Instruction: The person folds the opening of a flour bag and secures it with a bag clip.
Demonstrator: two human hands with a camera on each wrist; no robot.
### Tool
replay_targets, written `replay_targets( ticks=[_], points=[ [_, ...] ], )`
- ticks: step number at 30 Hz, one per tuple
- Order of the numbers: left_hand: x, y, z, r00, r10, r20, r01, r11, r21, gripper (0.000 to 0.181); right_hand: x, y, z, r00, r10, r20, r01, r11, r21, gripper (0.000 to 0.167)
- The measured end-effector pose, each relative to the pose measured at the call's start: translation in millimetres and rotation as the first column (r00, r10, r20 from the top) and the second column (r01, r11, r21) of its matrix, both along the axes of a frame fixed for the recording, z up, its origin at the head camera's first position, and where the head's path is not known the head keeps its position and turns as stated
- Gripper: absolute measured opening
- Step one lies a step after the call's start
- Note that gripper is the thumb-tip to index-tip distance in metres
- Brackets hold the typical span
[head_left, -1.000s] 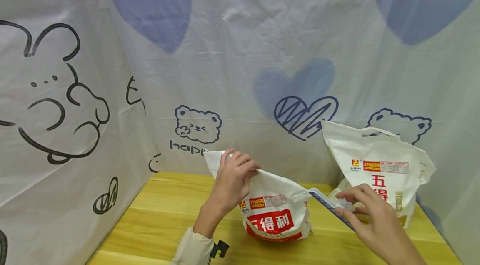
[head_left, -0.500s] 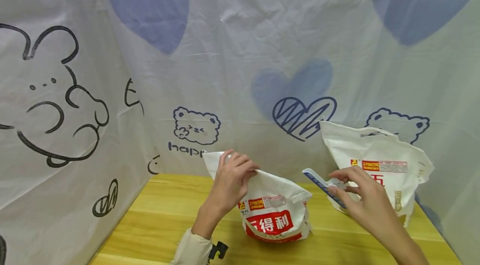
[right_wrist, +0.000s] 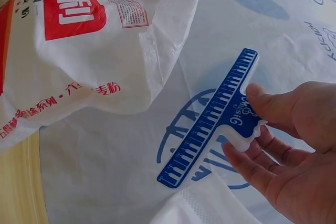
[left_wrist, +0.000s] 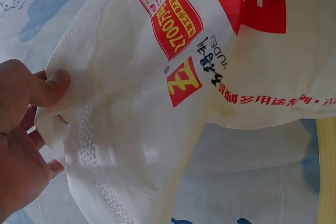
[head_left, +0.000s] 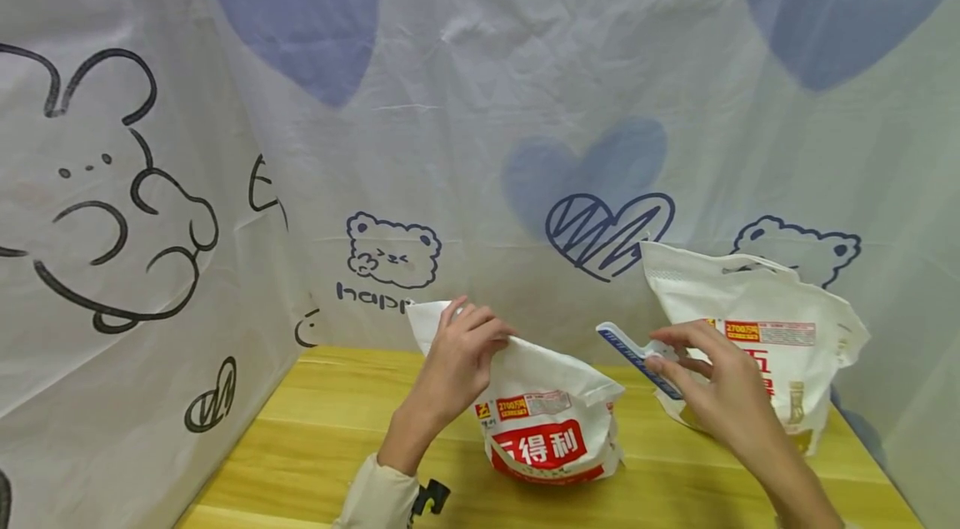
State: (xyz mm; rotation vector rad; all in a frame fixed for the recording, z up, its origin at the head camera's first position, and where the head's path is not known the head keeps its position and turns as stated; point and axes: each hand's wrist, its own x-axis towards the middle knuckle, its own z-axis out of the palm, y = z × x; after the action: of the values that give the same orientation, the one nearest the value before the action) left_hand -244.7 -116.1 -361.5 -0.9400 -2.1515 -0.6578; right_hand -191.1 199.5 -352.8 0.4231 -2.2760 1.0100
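Note:
My left hand pinches the top edge of a white flour bag with red print. The bag stands on the table, its top pulled up to the left. In the left wrist view, thumb and fingers grip the bag's rim beside a handle hole. My right hand pinches a blue-and-white clip by its grip tabs. Piano keys and the word "Music" show on this clip in the right wrist view. The clip is held in the air, apart from the bag's right top corner.
A second white flour bag stands behind my right hand, at the back right. The yellow wooden table meets a printed white cloth hung behind and at the left.
The right hand and clip have moved up and slightly left, away from the front bag's right corner, which has dropped free. The left hand keeps its hold on the bag's top.

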Motion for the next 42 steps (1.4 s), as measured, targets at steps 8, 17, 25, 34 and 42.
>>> replay_targets(
  ticks=[8,17,25,34,42],
  points=[
    [-0.8,2.8,0.1,1.0,-0.011,-0.011,0.011,1.0,0.015,0.022,-4.5,-5.5,3.9,0.999,0.023,-0.041,-0.024,1.0,-0.011,0.03],
    [-0.5,4.9,-0.2,1.0,0.001,-0.008,-0.001,1.0,0.019,0.02,-10.7,-14.0,3.0,0.996,0.075,-0.046,-0.077,0.997,-0.032,0.028],
    [-2.2,6.0,-1.6,1.0,0.005,-0.014,-0.005,1.0,0.031,0.02,-14.1,-20.7,4.7,0.995,0.071,-0.068,-0.073,0.997,-0.027,0.019],
    [-3.4,6.2,-2.5,1.0,0.011,-0.015,-0.011,0.999,0.045,0.022,-17.4,-30.9,4.2,0.99,0.116,-0.075,-0.119,0.992,-0.045,0.022],
    [-3.1,4.5,-3.1,1.0,0.005,-0.01,-0.004,0.998,0.056,0.022,-18.9,-40.2,6.1,0.99,0.124,-0.073,-0.128,0.991,-0.045,0.022]
  ],
)
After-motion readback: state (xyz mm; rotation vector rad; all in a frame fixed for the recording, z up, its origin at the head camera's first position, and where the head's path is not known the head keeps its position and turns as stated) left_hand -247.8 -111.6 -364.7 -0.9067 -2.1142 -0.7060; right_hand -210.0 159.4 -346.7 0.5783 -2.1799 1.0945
